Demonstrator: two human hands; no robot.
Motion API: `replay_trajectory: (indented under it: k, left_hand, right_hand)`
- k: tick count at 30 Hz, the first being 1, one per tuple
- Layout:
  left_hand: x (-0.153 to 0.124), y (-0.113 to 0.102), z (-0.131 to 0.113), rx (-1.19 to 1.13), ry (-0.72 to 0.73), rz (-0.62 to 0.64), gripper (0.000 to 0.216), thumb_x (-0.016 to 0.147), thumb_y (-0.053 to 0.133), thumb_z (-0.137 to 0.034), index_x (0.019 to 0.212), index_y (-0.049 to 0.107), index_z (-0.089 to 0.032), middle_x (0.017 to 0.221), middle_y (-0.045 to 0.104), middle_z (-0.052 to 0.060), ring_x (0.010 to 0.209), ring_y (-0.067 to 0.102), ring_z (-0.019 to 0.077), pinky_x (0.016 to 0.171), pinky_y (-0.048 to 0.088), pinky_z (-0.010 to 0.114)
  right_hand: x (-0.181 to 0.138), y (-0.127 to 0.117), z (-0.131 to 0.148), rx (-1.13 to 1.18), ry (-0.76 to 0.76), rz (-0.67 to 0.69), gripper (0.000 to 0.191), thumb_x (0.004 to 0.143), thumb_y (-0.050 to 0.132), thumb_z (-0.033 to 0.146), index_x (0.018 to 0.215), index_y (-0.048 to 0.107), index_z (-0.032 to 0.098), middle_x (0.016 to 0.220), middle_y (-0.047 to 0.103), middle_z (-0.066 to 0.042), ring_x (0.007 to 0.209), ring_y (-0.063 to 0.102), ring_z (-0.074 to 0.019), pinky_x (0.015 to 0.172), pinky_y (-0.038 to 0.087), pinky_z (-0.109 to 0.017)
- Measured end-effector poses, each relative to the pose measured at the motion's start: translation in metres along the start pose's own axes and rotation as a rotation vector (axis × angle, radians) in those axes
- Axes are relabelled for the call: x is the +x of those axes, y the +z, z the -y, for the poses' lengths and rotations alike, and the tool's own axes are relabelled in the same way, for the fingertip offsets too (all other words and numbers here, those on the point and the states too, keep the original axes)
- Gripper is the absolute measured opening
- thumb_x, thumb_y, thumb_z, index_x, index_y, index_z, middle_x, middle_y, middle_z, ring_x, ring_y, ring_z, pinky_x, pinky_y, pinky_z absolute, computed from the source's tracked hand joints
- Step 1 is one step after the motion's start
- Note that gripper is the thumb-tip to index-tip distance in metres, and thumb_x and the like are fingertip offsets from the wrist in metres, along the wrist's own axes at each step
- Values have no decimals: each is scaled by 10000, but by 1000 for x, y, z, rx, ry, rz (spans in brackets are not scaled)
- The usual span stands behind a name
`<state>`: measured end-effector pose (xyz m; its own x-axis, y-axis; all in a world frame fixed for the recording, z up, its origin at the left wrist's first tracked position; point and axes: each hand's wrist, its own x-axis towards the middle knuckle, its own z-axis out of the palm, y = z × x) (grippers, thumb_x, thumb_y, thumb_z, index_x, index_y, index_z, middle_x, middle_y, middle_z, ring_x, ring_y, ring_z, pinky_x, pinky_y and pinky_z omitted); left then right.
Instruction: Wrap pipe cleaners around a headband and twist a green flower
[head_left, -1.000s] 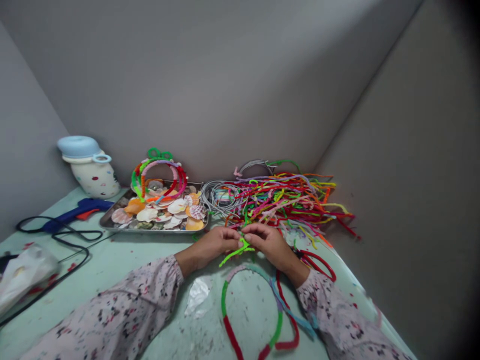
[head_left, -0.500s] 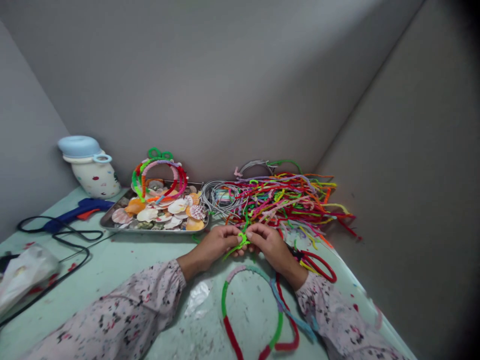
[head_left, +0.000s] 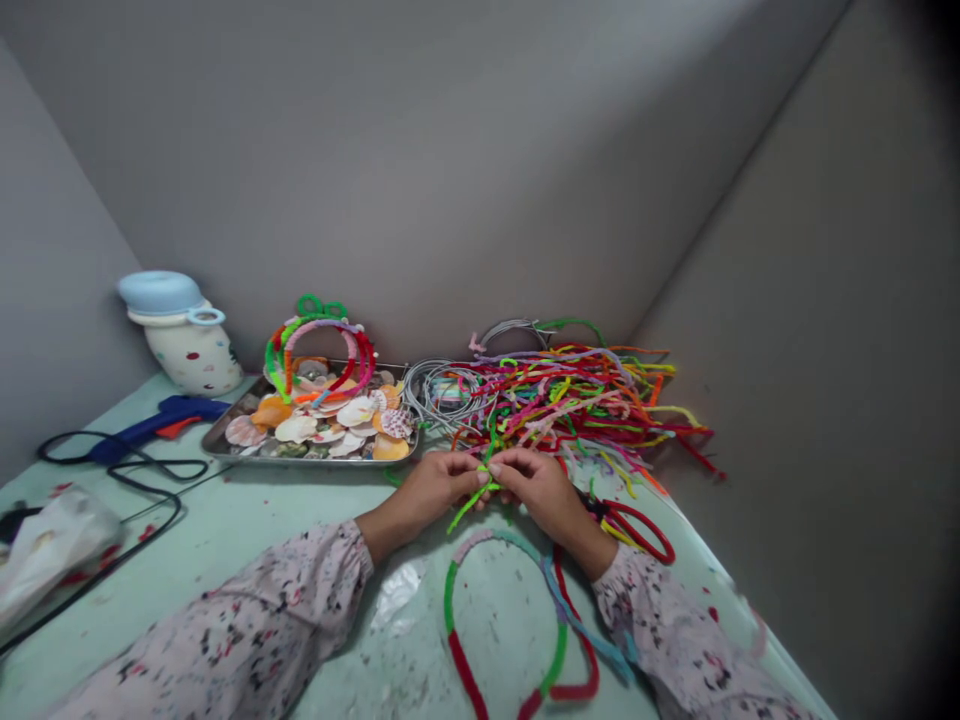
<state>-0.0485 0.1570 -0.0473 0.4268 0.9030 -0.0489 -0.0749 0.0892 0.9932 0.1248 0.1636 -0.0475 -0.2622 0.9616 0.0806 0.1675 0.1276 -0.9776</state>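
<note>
Between my fingertips is a bright green pipe cleaner [head_left: 466,508], bent into a small bunched shape with one loose end pointing down and left. My left hand [head_left: 433,490] pinches it from the left. From the other side my right hand [head_left: 541,492] pinches it too, and the two hands' fingertips nearly meet. Fingers hide most of the bent part. Below my hands lies a headband [head_left: 450,605] wrapped in green, red, pink and teal pipe cleaner, with a blue strand [head_left: 592,640] beside it, partly under my right sleeve.
A metal tray [head_left: 300,462] of seashells holds several wrapped headbands [head_left: 352,350]. Bare wire hoops [head_left: 442,395] and a heap of coloured pipe cleaners [head_left: 577,400] lie behind my hands. Red-handled scissors [head_left: 645,530] rest at right. A blue glue gun [head_left: 150,425] and bottle [head_left: 187,345] stand left.
The green pipe cleaner has turned between my fingers; its bunched part shows less and its loose end hangs slightly lower. Both hands stay nearly in place.
</note>
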Motion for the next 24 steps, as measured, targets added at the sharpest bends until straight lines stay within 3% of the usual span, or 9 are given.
replay_trajectory:
  k: [10, 15, 24]
  left_hand:
    - [3, -2, 2, 141, 65, -72, 268, 765, 620, -367, 689, 622, -110, 581, 568, 5, 510, 434, 82, 528, 315, 228]
    - [2, -1, 3, 182, 81, -64, 255, 763, 613, -361, 721, 632, -110, 610, 575, 8, 541, 466, 94, 549, 343, 232]
    - [3, 2, 10, 242, 103, -78, 201, 756, 588, -302, 666, 613, -124, 584, 563, -5, 528, 464, 94, 527, 342, 223]
  right_hand:
    - [0, 1, 3, 81, 65, 20, 201, 790, 580, 346, 862, 632, 166, 577, 611, 21, 503, 549, -112, 463, 401, -208]
    - [0, 2, 0, 16, 83, 32, 179, 794, 558, 338, 753, 603, 169, 518, 571, 43, 448, 508, -91, 448, 384, -196]
    - [0, 3, -1, -15, 95, 89, 150, 803, 523, 293, 745, 584, 169, 543, 579, 38, 454, 516, -92, 458, 388, -198]
